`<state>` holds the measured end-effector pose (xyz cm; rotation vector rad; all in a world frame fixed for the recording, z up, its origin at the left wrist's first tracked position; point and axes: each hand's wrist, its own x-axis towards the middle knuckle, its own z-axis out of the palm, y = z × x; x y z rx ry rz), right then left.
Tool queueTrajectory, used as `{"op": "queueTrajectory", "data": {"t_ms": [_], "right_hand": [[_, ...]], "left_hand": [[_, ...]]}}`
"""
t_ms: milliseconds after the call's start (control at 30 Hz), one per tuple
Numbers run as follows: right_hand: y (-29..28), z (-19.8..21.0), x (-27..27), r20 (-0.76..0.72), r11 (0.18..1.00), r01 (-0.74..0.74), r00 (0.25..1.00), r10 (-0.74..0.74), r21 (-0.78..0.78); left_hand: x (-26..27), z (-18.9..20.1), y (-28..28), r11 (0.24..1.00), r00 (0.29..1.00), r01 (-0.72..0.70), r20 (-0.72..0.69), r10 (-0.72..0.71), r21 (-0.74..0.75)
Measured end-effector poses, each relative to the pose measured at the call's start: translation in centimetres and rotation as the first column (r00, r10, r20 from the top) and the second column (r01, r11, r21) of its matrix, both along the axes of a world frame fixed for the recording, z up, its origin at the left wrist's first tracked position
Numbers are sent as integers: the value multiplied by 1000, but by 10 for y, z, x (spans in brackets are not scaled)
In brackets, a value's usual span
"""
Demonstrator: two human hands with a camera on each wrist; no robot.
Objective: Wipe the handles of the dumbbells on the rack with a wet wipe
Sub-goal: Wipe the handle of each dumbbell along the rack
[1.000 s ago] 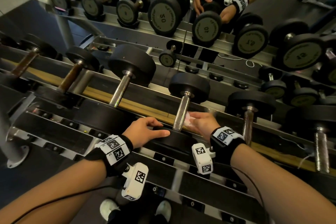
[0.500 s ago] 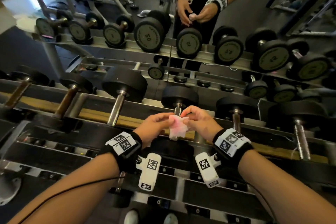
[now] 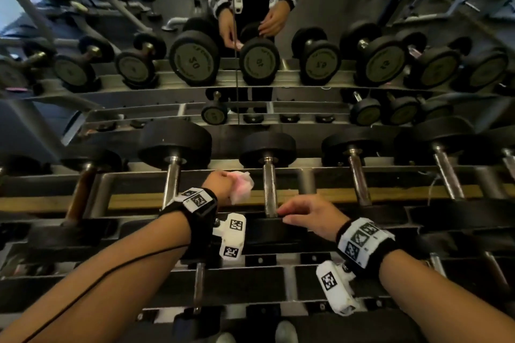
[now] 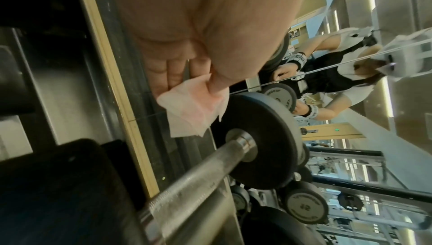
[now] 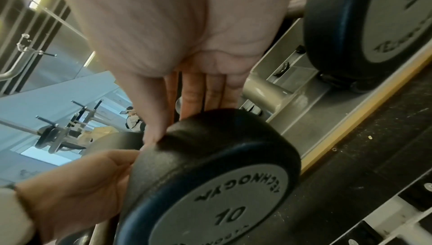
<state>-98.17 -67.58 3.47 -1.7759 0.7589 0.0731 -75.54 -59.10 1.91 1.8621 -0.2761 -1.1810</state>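
Observation:
My left hand pinches a crumpled pink-white wet wipe between thumb and fingers, and holds it in the air between two steel dumbbell handles. The thumb presses the wipe against the fingers, above a knurled handle. My right hand rests on the near black head, marked 10, of the middle dumbbell. Its fingers lie straight over the top and its thumb touches the edge. That dumbbell's handle stands bare just right of the wipe.
More dumbbells lie side by side on the rack: one handle to the left, others to the right. A wooden strip runs across the rack. A mirror behind shows a reflected rack and a person.
The wipe went from my right hand, through both hands, into my left hand alone. My left hand moved left with it. My right hand dropped onto the dumbbell's near head.

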Motion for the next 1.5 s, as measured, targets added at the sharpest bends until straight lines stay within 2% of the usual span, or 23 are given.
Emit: {"op": "queueTrajectory", "data": {"t_ms": [67, 133, 367, 567, 800, 867, 933, 1000, 1067, 1400, 1500], "right_hand": [[4, -1, -6, 11, 1000, 1, 1000, -2, 18], [6, -2, -9, 19, 1000, 15, 1000, -15, 7], [12, -10, -12, 24, 997, 80, 996, -80, -6], [16, -12, -16, 38, 995, 102, 994, -102, 9], [16, -12, -16, 40, 993, 112, 993, -114, 39], [15, -12, -16, 44, 993, 110, 993, -112, 44], [14, -12, -17, 45, 993, 104, 993, -106, 46], [14, -13, -17, 47, 993, 110, 993, -112, 50], [15, -15, -17, 43, 992, 117, 992, -119, 45], [15, -18, -17, 44, 992, 117, 992, -119, 56], [15, -19, -17, 50, 991, 123, 991, -126, 60]], "left_hand": [[2, -8, -8, 1000, 1000, 23, 13, -23, 17], [-1, -16, -14, 999, 999, 40, -35, -39, 18], [-8, -25, -36, 993, 980, 28, -191, -49, -112], [-17, -31, -29, 986, 943, 2, -329, -58, -168], [-22, -37, -14, 980, 918, 175, -344, -198, -96], [-14, -33, -19, 982, 924, 175, -333, -189, -72], [-6, -30, -29, 992, 948, 103, -294, -121, -75], [-2, -28, -40, 993, 964, 15, -261, -46, -120], [-4, -29, -43, 986, 967, -11, -255, -32, -168], [-19, -38, -7, 967, 940, 199, -247, -234, -161], [-16, -36, -9, 969, 952, 196, -208, -224, -149]]}}
